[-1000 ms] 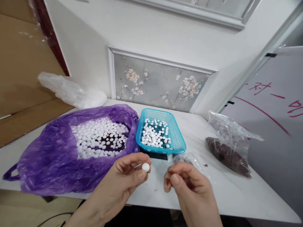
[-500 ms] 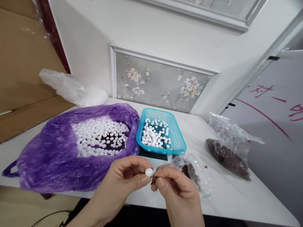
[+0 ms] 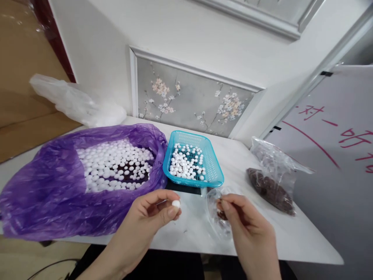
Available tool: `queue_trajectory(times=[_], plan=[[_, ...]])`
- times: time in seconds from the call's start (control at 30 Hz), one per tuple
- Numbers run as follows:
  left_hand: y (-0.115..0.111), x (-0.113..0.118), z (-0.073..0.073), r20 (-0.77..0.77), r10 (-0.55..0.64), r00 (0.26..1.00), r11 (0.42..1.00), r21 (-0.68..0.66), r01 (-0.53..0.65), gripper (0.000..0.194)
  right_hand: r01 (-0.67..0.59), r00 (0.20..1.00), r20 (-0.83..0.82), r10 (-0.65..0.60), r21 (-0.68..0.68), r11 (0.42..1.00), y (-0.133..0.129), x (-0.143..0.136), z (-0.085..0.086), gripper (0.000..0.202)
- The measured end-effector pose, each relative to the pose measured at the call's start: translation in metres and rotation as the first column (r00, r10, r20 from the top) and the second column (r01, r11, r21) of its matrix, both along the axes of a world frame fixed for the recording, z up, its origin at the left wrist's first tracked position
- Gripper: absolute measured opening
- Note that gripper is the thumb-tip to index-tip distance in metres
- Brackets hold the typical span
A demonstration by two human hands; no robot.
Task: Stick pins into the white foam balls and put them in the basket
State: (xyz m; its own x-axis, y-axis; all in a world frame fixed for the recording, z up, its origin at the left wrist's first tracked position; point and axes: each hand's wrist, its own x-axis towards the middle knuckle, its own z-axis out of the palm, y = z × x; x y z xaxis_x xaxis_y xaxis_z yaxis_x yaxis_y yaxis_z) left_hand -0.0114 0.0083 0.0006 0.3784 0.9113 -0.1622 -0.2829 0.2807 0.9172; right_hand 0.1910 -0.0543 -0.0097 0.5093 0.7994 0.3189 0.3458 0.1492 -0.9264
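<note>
A small white ball (image 3: 176, 203) is pinched between the thumb and fingers of my left hand (image 3: 151, 217), just in front of the blue basket. My right hand (image 3: 247, 225) is over a small clear plastic bag (image 3: 211, 212) with brown bits (image 3: 220, 214) in it. Its thumb and index finger are pressed together; what sits between them, if anything, is too small to make out. Many white balls lie in the purple plastic bag (image 3: 58, 210) at left. More of them are in the blue plastic basket (image 3: 217, 171) beyond my hands.
A larger clear bag of brown material (image 3: 269, 188) rests at the table's right side, by a whiteboard (image 3: 326, 155) with red writing. At back left are a white plastic bag (image 3: 78, 103) and a cardboard box (image 3: 23, 74). The wall stands behind the white table (image 3: 186, 237).
My right hand has moved right, away from the white ball, to the small clear bag. The left hand still holds the ball, slightly farther left. The view has shifted a little.
</note>
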Motion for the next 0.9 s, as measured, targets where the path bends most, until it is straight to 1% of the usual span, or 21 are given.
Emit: queue_trajectory(times=[0.07, 0.17, 0.3, 0.4, 0.47, 0.53, 0.6, 0.7, 0.8, 0.9], plan=[[0.001, 0.002, -0.002, -0.001, -0.010, 1.000, 1.000, -0.003, 0.010, 0.013, 0.017, 0.988, 0.155, -0.005, -0.079, 0.997, -0.004, 0.023, -0.004, 0.015], [0.000, 0.007, -0.003, 0.005, -0.034, 0.999, 0.999, -0.011, 0.034, 0.013, 0.046, 0.963, 0.270, 0.001, -0.167, 0.985, -0.008, 0.041, -0.009, 0.019], [-0.002, 0.012, -0.002, 0.012, -0.082, 0.997, 0.996, -0.021, 0.082, 0.011, 0.035, 0.951, 0.307, 0.038, -0.228, 0.973, -0.009, 0.044, -0.011, 0.019], [-0.002, 0.014, -0.002, 0.038, -0.089, 0.995, 0.996, -0.029, 0.090, 0.011, 0.087, 0.954, 0.299, -0.012, -0.240, 0.967, -0.010, 0.041, -0.008, 0.019], [-0.003, 0.014, -0.003, 0.043, -0.084, 0.996, 0.996, -0.008, 0.085, 0.011, 0.082, 0.977, 0.212, -0.036, -0.213, 0.974, -0.013, 0.033, -0.002, 0.020], [-0.004, 0.014, -0.004, 0.039, -0.102, 0.994, 0.994, 0.029, 0.101, 0.012, 0.023, 0.997, 0.071, -0.011, -0.159, 0.987, -0.017, 0.019, 0.004, 0.018], [-0.005, 0.013, -0.005, 0.038, -0.147, 0.988, 0.987, 0.071, 0.144, 0.013, -0.068, 0.995, -0.076, 0.063, -0.074, 0.995, -0.021, 0.000, 0.010, 0.015], [-0.008, 0.011, -0.005, 0.019, -0.190, 0.982, 0.977, 0.106, 0.187, 0.015, -0.197, 0.945, -0.258, 0.200, 0.039, 0.980, -0.022, -0.027, 0.013, 0.013], [-0.008, 0.009, -0.004, 0.007, -0.189, 0.982, 0.970, 0.158, 0.185, 0.011, -0.255, 0.898, -0.350, 0.268, 0.084, 0.963, -0.018, -0.043, 0.009, 0.012], [-0.009, 0.008, -0.003, 0.016, -0.174, 0.985, 0.968, 0.186, 0.168, 0.007, -0.250, 0.883, -0.380, 0.277, 0.118, 0.961, -0.015, -0.050, 0.005, 0.008]])
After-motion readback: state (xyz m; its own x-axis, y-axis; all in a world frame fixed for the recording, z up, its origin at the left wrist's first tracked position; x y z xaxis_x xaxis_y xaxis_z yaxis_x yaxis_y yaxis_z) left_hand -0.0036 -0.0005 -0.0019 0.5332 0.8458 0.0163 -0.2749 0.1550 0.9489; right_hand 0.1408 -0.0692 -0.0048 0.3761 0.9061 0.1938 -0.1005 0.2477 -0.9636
